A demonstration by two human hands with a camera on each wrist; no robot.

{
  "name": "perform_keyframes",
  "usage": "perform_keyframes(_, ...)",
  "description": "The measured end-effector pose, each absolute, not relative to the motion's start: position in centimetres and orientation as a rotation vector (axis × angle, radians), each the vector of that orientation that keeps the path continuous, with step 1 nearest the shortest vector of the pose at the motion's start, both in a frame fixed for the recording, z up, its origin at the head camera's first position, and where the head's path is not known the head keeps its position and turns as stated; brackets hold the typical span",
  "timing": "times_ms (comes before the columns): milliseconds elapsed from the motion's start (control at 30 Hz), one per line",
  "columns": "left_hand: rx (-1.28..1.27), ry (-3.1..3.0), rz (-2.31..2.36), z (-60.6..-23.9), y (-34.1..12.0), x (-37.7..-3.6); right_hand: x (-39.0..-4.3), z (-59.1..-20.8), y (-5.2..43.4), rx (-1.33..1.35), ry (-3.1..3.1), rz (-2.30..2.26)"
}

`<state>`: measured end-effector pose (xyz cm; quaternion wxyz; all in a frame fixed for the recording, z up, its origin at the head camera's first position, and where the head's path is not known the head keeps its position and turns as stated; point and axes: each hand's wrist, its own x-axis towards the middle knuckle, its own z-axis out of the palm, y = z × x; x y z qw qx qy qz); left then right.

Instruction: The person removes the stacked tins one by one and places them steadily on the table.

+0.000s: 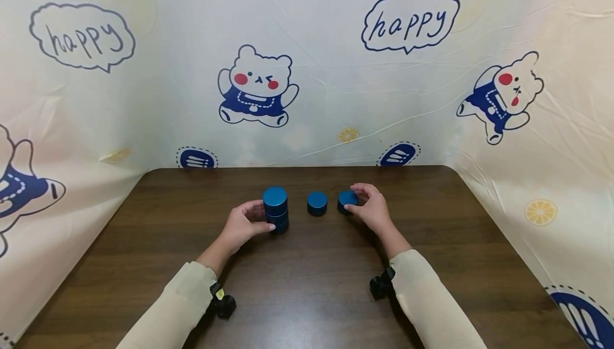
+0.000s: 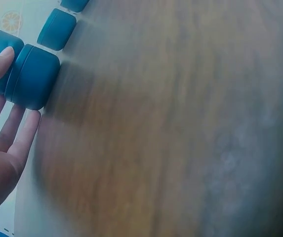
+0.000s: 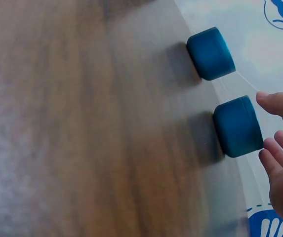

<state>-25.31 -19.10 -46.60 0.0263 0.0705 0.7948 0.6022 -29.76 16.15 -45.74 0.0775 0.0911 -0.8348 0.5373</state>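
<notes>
In the head view, my left hand [image 1: 241, 226] holds a stack of round blue lidded containers [image 1: 275, 208], with the thumb in front and the fingers behind. The left wrist view shows the thumb lying across one container [image 2: 13, 44] above the lowest one [image 2: 38, 79], and fingertips against the far side. To the right, my right hand [image 1: 373, 209] spans a single blue container [image 1: 347, 203] standing on the table. In the right wrist view its fingertips [image 3: 267, 153] are right at the lid's edge, and a narrow gap shows beside the thumb.
Another blue container [image 1: 317, 205] stands between the stack and the right-hand one. All are on a brown wooden table [image 1: 307, 274], near its back edge. A pale printed cloth [image 1: 326, 93] hangs behind and along both sides.
</notes>
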Motion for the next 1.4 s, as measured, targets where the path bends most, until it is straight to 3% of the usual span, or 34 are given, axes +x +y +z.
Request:
perform_keyframes(500, 0.203, 2.402, 1.914, -46.4, -18.5, -25.1, -29.3, -43.5, 14.5, 0.418, -2.445, 1.690)
perform_keyframes(900, 0.201, 2.392, 1.884, -43.4, -17.7, -23.3, -28.3, -42.2, 12.1, 0.545, -2.369, 1.778)
perform_keyframes(1400, 0.230, 2.396, 1.887, -45.2, -18.2, -24.5, -27.7, -41.3, 8.9, 0.723, -2.373, 1.801)
